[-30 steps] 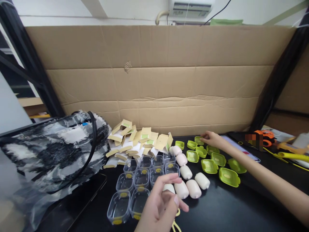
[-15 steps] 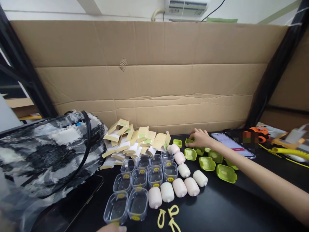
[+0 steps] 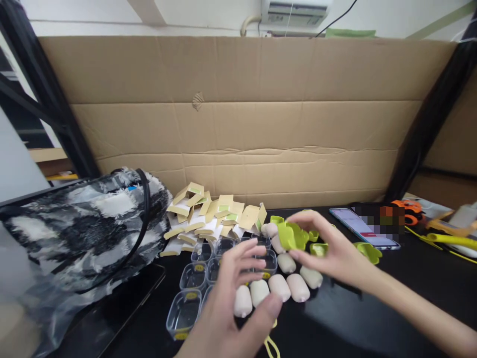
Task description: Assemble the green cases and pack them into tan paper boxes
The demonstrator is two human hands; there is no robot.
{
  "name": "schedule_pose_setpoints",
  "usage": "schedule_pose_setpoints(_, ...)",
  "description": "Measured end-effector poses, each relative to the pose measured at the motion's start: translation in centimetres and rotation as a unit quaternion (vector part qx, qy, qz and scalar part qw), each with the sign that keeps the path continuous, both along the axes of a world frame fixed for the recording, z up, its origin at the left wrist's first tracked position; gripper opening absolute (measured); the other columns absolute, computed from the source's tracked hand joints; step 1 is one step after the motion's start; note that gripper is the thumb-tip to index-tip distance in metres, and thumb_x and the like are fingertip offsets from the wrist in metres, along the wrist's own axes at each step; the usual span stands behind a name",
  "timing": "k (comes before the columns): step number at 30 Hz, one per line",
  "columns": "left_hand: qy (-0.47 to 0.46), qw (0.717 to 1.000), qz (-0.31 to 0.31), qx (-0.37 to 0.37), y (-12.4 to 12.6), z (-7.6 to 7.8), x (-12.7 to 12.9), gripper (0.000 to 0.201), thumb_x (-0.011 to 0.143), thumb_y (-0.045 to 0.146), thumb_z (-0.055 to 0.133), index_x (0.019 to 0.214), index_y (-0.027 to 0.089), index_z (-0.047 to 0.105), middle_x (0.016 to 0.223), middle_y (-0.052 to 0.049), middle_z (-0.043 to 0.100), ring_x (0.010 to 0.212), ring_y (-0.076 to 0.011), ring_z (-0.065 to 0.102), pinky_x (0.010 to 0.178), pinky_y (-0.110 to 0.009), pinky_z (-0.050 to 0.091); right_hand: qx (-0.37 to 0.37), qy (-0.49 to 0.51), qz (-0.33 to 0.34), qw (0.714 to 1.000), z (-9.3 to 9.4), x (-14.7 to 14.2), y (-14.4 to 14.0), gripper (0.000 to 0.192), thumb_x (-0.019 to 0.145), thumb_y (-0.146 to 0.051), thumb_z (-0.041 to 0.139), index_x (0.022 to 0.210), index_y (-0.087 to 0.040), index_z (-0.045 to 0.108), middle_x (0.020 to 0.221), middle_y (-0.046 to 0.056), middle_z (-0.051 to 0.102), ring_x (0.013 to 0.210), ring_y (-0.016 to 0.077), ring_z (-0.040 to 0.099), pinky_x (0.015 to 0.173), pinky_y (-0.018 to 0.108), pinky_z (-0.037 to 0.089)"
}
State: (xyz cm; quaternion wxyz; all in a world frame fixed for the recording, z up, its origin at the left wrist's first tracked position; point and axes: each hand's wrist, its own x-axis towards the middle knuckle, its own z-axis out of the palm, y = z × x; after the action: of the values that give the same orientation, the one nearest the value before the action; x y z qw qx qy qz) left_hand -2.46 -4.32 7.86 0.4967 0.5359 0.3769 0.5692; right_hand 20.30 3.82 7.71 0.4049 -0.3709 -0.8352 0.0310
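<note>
My right hand (image 3: pixel 331 243) grips a green plastic lid (image 3: pixel 291 235), perhaps more than one nested together, above the pale cylinders. Fingers spread and holding nothing, my left hand (image 3: pixel 234 298) hovers over the clear plastic containers (image 3: pixel 183 314) and hides several of them. Yellow round stickers mark these containers. Just beyond my left fingers lie several white and pale pink rounded cylinders (image 3: pixel 279 287), each with a small nub at one end. More green lids (image 3: pixel 368 252) rest on the table behind and under my right hand. A yellow loop strap (image 3: pixel 272 346) shows partly below my left thumb.
Behind the containers is a heap of cream card sleeves (image 3: pixel 223 211). A black-and-white patterned bag (image 3: pixel 93 223) stands at the left, beside a dark flat device (image 3: pixel 130 308). On the right lie a phone (image 3: pixel 357 226) and an orange toy vehicle (image 3: pixel 408 211). Cardboard (image 3: pixel 253 124) walls the back.
My right hand has come from the back toward me and left, lifting green plastic. My left hand has risen from the bottom edge over the containers. The view has shifted slightly.
</note>
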Motion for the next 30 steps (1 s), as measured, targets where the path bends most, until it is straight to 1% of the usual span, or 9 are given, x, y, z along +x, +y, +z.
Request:
schedule_pose_setpoints(2,-0.035,0.993,-0.082,-0.076,1.1,-0.2,1.4,0.058,0.075,0.043,0.073,0.126,0.022,0.052,0.126,-0.012,0.060,0.108,-0.0257,0.060,0.092,-0.039,0.047,0.001,0.006,0.075,0.997,-0.6,-1.0,-2.1,0.042,0.080,-0.024,0.066,0.116,-0.027,0.046,0.108,0.003,0.060,0.100,0.0193,0.060,0.084,0.030,0.052)
schedule_pose_setpoints(5,-0.067,0.966,-0.196,-0.155,1.9,-1.4,1.9,0.053,0.078,0.043,0.070,0.121,0.015,0.054,0.116,-0.014,0.066,0.099,-0.0239,0.065,0.083,-0.035,0.051,-0.008,-0.017,0.129,0.991,-1.5,-1.8,-3.7,0.048,0.080,-0.020,0.067,0.121,-0.028,0.043,0.112,0.004,0.061,0.102,0.0196,0.061,0.085,0.029,0.051)
schedule_pose_setpoints(9,-0.101,0.970,-0.152,-0.158,2.1,-1.4,1.4,0.047,0.083,0.034,0.068,0.123,0.015,0.052,0.111,-0.011,0.067,0.094,-0.0207,0.066,0.086,-0.034,0.049,0.073,0.005,0.106,0.992,-2.0,-1.8,-4.3,0.034,0.083,-0.019,0.063,0.112,-0.022,0.045,0.099,0.007,0.062,0.091,0.0210,0.062,0.075,0.031,0.051)
schedule_pose_setpoints(12,-0.130,0.973,-0.117,-0.150,2.3,-0.9,1.3,0.039,0.085,0.029,0.065,0.119,0.015,0.053,0.107,-0.008,0.067,0.088,-0.0163,0.064,0.079,-0.029,0.049,0.115,-0.101,0.138,0.979,-2.2,-2.2,-4.9,0.010,0.089,-0.013,0.052,0.094,-0.022,0.052,0.074,0.001,0.061,0.065,0.0161,0.058,0.061,0.028,0.046)
schedule_pose_setpoints(16,-0.203,0.947,-0.176,-0.177,2.6,-0.9,1.2,0.020,0.085,0.022,0.061,0.103,0.014,0.062,0.104,-0.008,0.067,0.096,-0.0163,0.060,0.089,-0.028,0.045,0.095,-0.221,0.171,0.956,-3.8,-3.3,-5.2,0.015,0.096,-0.028,0.050,0.105,-0.020,0.059,0.075,-0.001,0.066,0.066,0.0151,0.061,0.063,0.027,0.045)
schedule_pose_setpoints(21,-0.247,0.925,-0.210,-0.198,2.6,-1.3,1.0,0.022,0.083,0.024,0.062,0.101,0.012,0.066,0.103,-0.010,0.070,0.098,-0.0180,0.062,0.095,-0.031,0.045,0.104,-0.257,0.171,0.945,-6.0,-3.9,-4.8,0.022,0.089,-0.037,0.062,0.105,-0.023,0.059,0.076,-0.003,0.066,0.063,0.0146,0.062,0.059,0.026,0.047)
schedule_pose_setpoints(24,-0.233,0.932,-0.200,-0.194,2.7,-1.6,0.9,0.022,0.081,0.025,0.066,0.098,0.012,0.068,0.104,-0.010,0.071,0.099,-0.0197,0.063,0.094,-0.032,0.046,0.041,-0.245,0.185,0.951,-4.8,-3.7,-5.4,0.011,0.093,-0.031,0.056,0.091,-0.021,0.059,0.076,-0.002,0.066,0.062,0.0137,0.062,0.058,0.023,0.049)
schedule_pose_setpoints(26,-0.219,0.937,-0.184,-0.202,2.7,-1.9,1.0,0.025,0.078,0.026,0.071,0.098,0.011,0.070,0.103,-0.011,0.072,0.098,-0.0210,0.065,0.093,-0.032,0.047,-0.026,-0.215,0.213,0.953,-3.0,-3.2,-5.9,0.015,0.097,-0.025,0.048,0.087,-0.021,0.058,0.077,-0.001,0.066,0.063,0.0123,0.063,0.058,0.020,0.051)
schedule_pose_setpoints(30,-0.197,0.940,-0.172,-0.217,2.8,-2.1,1.3,0.028,0.076,0.027,0.074,0.099,0.012,0.072,0.102,-0.011,0.074,0.098,-0.0231,0.067,0.093,-0.034,0.048,-0.033,-0.048,0.231,0.971,-0.1,-1.6,-5.6,0.013,0.097,-0.021,0.047,0.100,-0.024,0.059,0.083,0.001,0.069,0.073,0.0126,0.066,0.066,0.019,0.055)
